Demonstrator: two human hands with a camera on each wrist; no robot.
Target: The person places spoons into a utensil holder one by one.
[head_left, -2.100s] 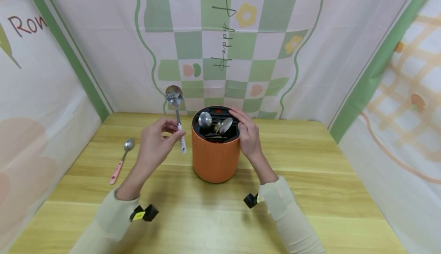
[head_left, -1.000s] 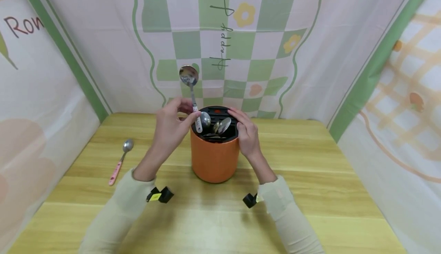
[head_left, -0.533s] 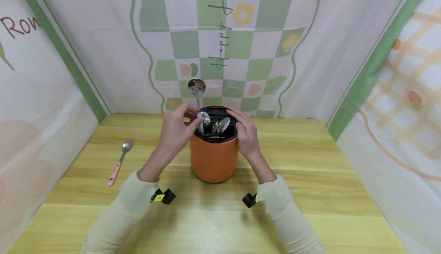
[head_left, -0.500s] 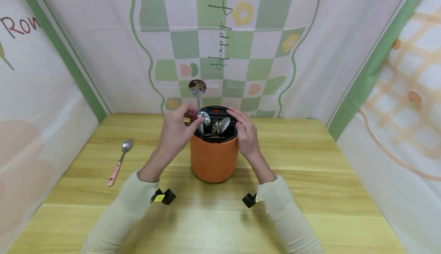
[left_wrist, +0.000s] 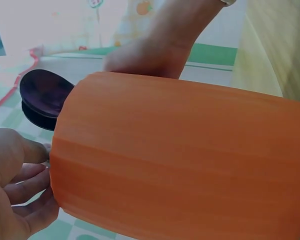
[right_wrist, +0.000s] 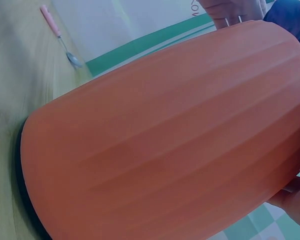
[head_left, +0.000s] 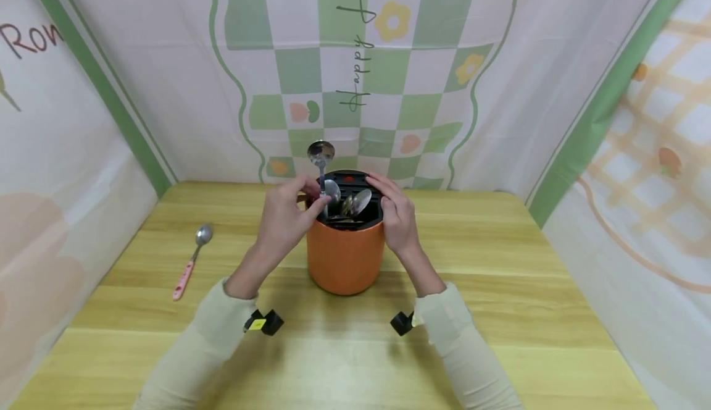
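Observation:
My left hand (head_left: pixel 285 210) pinches a metal spoon (head_left: pixel 321 152) by its handle, bowl upward, at the left of the orange utensil holder's (head_left: pixel 345 259) top. The handle's lower end is down in the opening, partly hidden by the thumb. Several other spoons (head_left: pixel 361 202) stand bowl-up in the holder's black slotted insert (head_left: pixel 347 226). My right hand (head_left: pixel 401 218) grips the holder's right rim, fingers over the far edge. In the left wrist view, two dark spoon bowls (left_wrist: pixel 45 95) show beyond the rim, close to the left fingers.
A small spoon with a pink handle (head_left: pixel 184 279) lies on the wooden table (head_left: pixel 478 274) at the left. Patterned cloth (head_left: pixel 433 33) hangs behind the table and along both sides.
The left hand has carried the spoon rightward from beside the holder to above it, then lowered its handle into the opening. The right hand and holder have stayed put.

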